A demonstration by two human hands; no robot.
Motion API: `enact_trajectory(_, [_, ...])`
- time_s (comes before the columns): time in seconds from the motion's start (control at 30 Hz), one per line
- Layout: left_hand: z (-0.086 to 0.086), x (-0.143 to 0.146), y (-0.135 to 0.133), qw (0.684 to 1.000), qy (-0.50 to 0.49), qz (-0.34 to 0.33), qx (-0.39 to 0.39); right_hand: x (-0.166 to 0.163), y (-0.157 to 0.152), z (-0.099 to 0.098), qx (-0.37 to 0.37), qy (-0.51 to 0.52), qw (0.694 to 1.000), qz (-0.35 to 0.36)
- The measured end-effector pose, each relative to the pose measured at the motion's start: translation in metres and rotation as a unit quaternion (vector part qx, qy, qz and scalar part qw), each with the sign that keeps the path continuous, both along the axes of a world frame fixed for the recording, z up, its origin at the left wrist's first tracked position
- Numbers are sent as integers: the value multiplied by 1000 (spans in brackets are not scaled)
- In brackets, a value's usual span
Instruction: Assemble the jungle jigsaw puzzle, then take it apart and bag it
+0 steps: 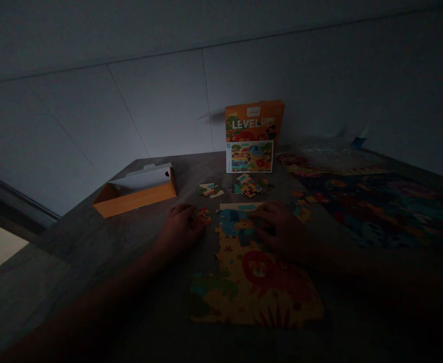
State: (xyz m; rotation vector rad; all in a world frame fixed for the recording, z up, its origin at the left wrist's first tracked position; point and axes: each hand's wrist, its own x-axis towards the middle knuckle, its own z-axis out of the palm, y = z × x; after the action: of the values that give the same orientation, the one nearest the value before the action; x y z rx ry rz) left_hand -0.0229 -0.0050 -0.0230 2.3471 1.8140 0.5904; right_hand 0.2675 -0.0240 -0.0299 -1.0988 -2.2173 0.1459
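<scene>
The scene is very dark. A partly assembled jigsaw [252, 287] with a red lion and a blue elephant lies on the grey table [104, 242]. My left hand [179, 227] rests on the table left of the jigsaw, fingers curled on a loose puzzle piece [204, 217]. My right hand [280, 227] lies flat on the jigsaw's upper right part, fingers pressing on the pieces beside the elephant. Loose pieces [250, 185] lie in a small heap beyond the jigsaw, and two joined ones [211, 190] sit to its left.
The orange puzzle box lid [254, 136] stands upright against the wall. An open orange box tray [136, 194] sits at the far left. A larger finished puzzle [380, 206] and a clear plastic bag [331, 154] cover the right side. The table edge runs along the left.
</scene>
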Motion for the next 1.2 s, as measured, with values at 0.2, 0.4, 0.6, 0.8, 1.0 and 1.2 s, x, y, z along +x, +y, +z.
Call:
enact_trajectory(0.2, [6,1,0,1000,14,0,-4,-2,-6,6,-23,-40,997,64])
enact_trajectory(0.4, [5,-1,0,1000,-2,-16,-3,-1,-6,0,-20,-50,997,55])
enact_trajectory(0.6, [6,0,0,996,-55,-48,-50,-3,-7,4,-39,-56,997,36])
enact_trajectory(0.8, [8,5,-7,997,-17,-47,-52,-4,-8,10,-60,-61,996,23])
enact_trajectory(1.0, [7,4,-10,999,15,-32,-20,-1,-6,6,-59,-51,997,30])
enact_trajectory(1.2, [4,4,-9,999,8,-33,2,-2,-6,7,-65,-41,997,31])
